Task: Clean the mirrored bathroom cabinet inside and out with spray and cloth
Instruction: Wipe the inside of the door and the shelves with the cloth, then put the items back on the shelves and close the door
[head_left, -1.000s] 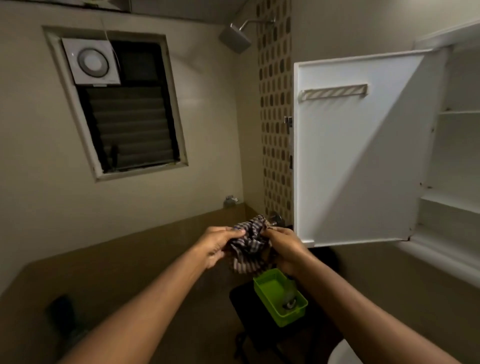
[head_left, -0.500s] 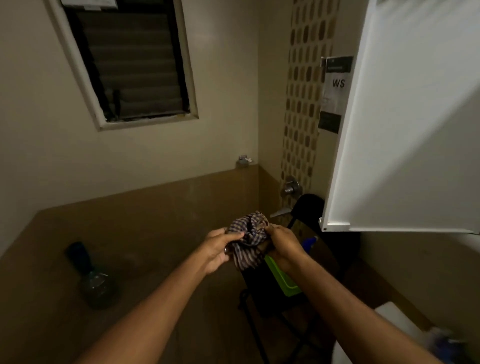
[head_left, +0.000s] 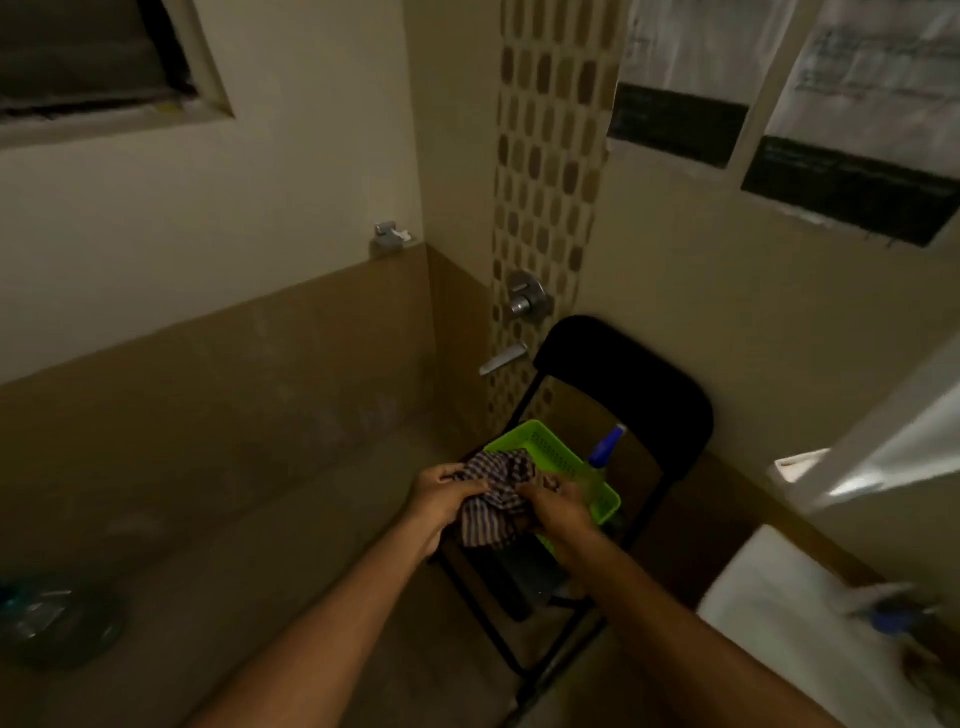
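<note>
Basket (head_left: 561, 457) on chair (head_left: 623, 384), spray bottle (head_left: 605, 449) just right.

We see dim, warm-toned frame. Upper walls catch most light; floor sinks in shadow. Motion blur smears right edge, cabinet door (head_left: 883, 457) glares pale. Wide-angle bending curves edges.

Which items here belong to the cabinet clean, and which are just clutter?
Job:
- checked cloth, held by left hand and right hand
- spray bottle in the green basket
- cabinet door, right edge

Lying about:
- black folding chair
- tap handle and spout
- dark vessel on the floor, blurred
</note>
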